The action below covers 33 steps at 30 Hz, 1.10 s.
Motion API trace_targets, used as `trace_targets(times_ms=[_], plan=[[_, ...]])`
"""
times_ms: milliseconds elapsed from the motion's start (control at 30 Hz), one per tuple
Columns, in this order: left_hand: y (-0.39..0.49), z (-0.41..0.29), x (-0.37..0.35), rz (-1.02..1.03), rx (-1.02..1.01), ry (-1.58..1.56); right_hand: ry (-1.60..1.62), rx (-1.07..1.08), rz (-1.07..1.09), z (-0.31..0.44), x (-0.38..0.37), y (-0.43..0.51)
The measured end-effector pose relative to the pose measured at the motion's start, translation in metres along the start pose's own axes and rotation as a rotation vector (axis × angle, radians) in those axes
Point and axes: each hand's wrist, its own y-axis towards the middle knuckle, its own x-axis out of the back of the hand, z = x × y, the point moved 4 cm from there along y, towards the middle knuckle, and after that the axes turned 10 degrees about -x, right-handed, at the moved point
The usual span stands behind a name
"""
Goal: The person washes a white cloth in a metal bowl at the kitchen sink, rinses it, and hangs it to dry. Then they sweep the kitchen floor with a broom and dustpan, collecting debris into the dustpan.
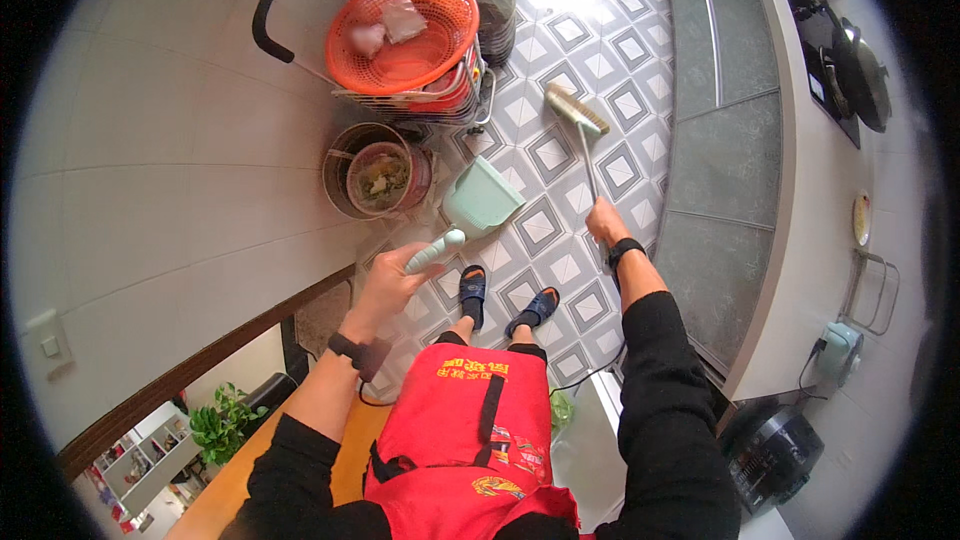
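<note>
My left hand (pixel 390 277) grips the ribbed handle of a pale green dustpan (pixel 480 199), whose pan faces the floor ahead of my feet. In my right hand (pixel 606 223) is the thin metal handle of a broom (pixel 577 109). The broom's bristle head rests on the patterned tile floor (pixel 551 225), farther out and to the right of the dustpan. A gap of floor separates the two. Whether anything lies in the dustpan is too unclear to tell.
Left of the dustpan stand a bin with food scraps (pixel 382 180) and a wire cart (pixel 420 106) carrying an orange plastic basket (pixel 442 67). A large bottle with a red cap (pixel 487 7) is behind. Grey cabinets (pixel 724 165) line the right, under a counter with a wok (pixel 859 75).
</note>
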Motion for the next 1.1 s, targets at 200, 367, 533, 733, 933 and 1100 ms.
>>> trace_targets(times_ms=[200, 367, 533, 733, 933, 1100], plan=[[0.004, 0.004, 0.003, 0.013, -0.031, 0.048, -0.269, 0.244, 0.148, -0.05, -0.028, -0.147], [0.008, 0.006, 0.008, 0.006, 0.006, -0.01, -0.004, 0.074, 0.297, -0.097, -0.008, -0.224], [-0.001, -0.001, 0.006, -0.031, -0.067, 0.029, -0.06, 0.173, -0.004, -0.086, 0.003, -0.167], [-0.002, 0.004, 0.002, -0.035, -0.005, 0.037, -0.07, 0.028, 0.053, 0.007, 0.017, 0.014], [0.006, 0.007, 0.002, -0.023, 0.007, -0.056, -0.373, 0.136, 0.223, -0.011, -0.049, -0.086], [0.01, 0.004, 0.009, 0.03, 0.033, -0.106, 0.196, -0.004, 0.399, -0.072, -0.052, -0.219]])
